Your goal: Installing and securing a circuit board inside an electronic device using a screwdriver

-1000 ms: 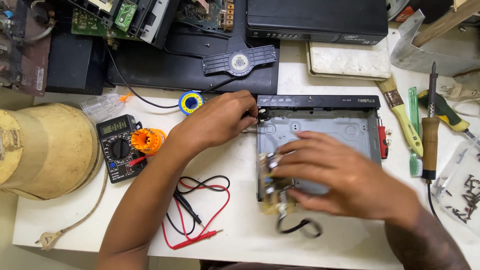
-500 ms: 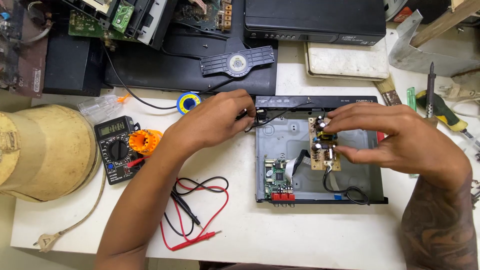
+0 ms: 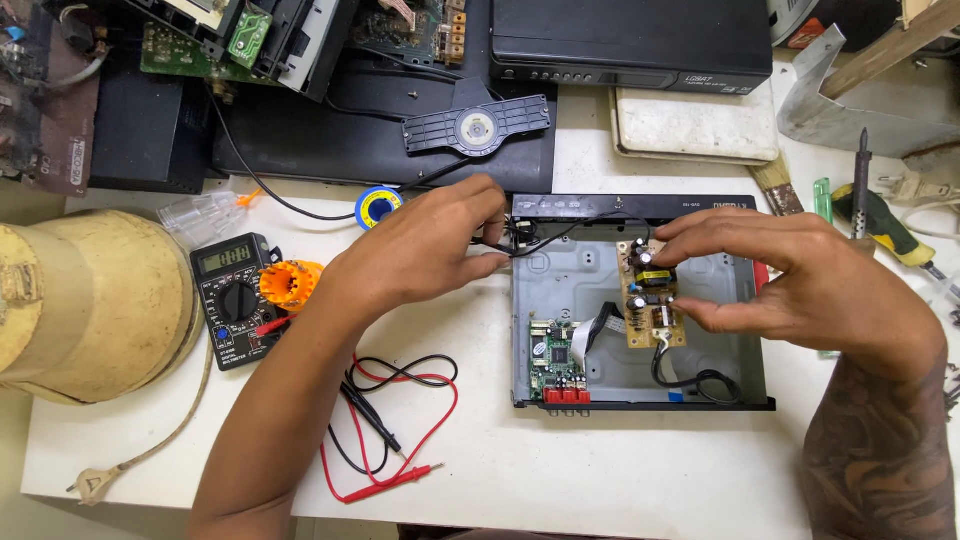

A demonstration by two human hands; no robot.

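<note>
A small tan circuit board (image 3: 650, 293) is held over an opened metal chassis (image 3: 720, 385) while its black lead (image 3: 560, 236) is kept taut.

The board is pinched by its long edges between the thumb and fingertips (image 3: 672, 228) of the right hand (image 3: 800, 285), so the components stay untouched and face up. The lead is clenched between thumb and forefinger of the left hand (image 3: 430, 250) at the chassis's rear corner, apparently so that it is kept clear of the tray. A green board (image 3: 555, 360) with a grey ribbon lies below the right fingers; a multimeter (image 3: 232, 298) and its red and black probes (image 3: 385, 430) are left beyond the left wrist.
</note>
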